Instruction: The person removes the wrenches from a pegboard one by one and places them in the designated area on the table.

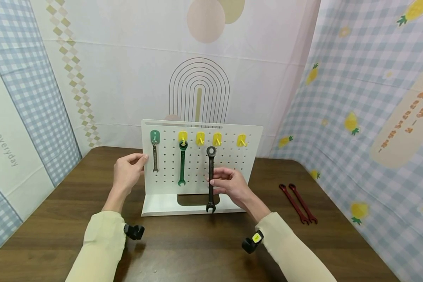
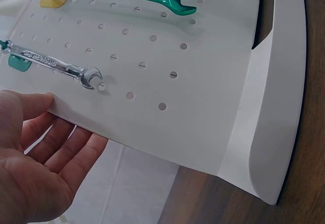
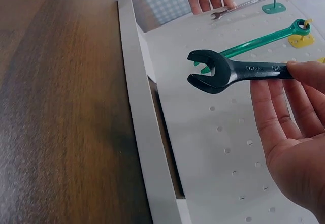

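My right hand [image 1: 232, 186] pinches a black combination wrench [image 1: 211, 172] between thumb and fingers. The wrench hangs upright in front of the white pegboard [image 1: 169, 164], ring end up and open jaw down, its ring below the yellow hooks. My left hand [image 1: 127, 172] holds the board's left edge, thumb at the front and fingers behind, as the left wrist view shows. Near that thumb a small silver wrench [image 2: 56, 64] hangs on a green hook [image 1: 155, 136]. A green combination wrench [image 1: 182, 164] hangs from a yellow hook [image 1: 183, 136] between the hands.
Three more yellow hooks [image 1: 200, 138] run along the board's upper right, with nothing hung on them. Two red wrenches [image 1: 297, 203] lie side by side on the wooden table [image 1: 197, 243] to the right. Patterned cloths [image 1: 127, 78] surround the table at the back and sides.
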Demonstrator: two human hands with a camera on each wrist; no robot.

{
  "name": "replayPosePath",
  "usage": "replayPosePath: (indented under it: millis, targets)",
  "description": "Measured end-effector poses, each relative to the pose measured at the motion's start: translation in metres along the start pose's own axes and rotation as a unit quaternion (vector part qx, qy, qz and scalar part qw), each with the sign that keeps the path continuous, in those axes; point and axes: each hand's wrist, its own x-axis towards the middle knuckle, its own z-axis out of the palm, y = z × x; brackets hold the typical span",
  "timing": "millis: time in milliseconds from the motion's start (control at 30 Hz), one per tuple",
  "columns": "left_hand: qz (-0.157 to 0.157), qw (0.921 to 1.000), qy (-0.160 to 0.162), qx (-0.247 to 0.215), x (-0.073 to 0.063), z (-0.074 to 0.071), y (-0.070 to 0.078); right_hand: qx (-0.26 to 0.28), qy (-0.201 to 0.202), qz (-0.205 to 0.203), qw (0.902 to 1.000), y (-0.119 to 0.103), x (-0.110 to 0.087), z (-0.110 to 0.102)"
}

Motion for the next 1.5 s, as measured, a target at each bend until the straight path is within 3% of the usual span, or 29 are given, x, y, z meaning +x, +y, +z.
replayPosePath:
  millis: [1500]
  targets:
    - [-0.001, 1.0, 0.002, -0.002, 0.001, 0.001, 0.0, 0.004, 0.024, 0.016, 0.9996, 0.01, -0.018, -0.031]
